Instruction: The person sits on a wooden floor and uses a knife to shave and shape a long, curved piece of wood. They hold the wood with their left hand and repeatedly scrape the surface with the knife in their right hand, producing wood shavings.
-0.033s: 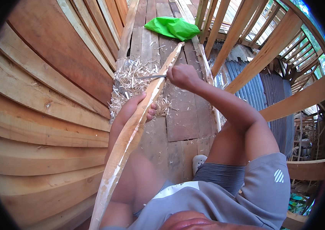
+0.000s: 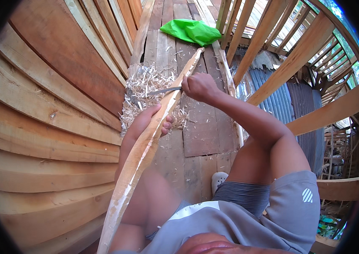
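A long, pale strip of wood (image 2: 140, 146), with a white ragged line along its edge, slants from the lower left up toward the far floorboards. My left hand (image 2: 146, 119) is wrapped round its middle from beneath, thumb on the left side and fingertips curling up on the right. Farther along, my right hand (image 2: 201, 88) is closed in a fist on a knife; its handle is hidden in the fist. The thin dark knife blade (image 2: 166, 90) lies across the wood and points left, over a heap of curled wood shavings (image 2: 147, 82).
A bright green plastic bag (image 2: 192, 31) lies on the plank floor (image 2: 200, 135) beyond the wood's far end. Stacked board siding (image 2: 48, 114) rises on the left. On the right stand slanted wooden railing slats (image 2: 294, 55), with corrugated metal sheets (image 2: 270, 93) below.
My right hand and the knife have moved slightly nearer along the wood strip. The left hand keeps its hold in the same place.
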Tool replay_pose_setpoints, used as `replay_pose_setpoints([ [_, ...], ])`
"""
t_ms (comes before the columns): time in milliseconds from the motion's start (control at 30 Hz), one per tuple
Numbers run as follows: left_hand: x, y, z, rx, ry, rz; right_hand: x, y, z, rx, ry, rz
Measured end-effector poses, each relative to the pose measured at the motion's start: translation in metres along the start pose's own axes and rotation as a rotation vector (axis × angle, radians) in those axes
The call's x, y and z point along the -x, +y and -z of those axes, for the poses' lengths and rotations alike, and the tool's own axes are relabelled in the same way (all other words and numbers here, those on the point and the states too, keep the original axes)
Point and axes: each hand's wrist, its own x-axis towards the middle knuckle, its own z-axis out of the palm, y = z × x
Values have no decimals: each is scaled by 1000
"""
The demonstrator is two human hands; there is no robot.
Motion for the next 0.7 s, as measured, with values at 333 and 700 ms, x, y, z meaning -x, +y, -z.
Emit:
replay_pose_setpoints([
  [333, 23, -15, -22, -13, 17, 13, -5, 63, 0, 131, -115, -123],
  [700, 25, -27, -29, -11, 54, 27, 6, 63, 6, -46, -133, -129],
])
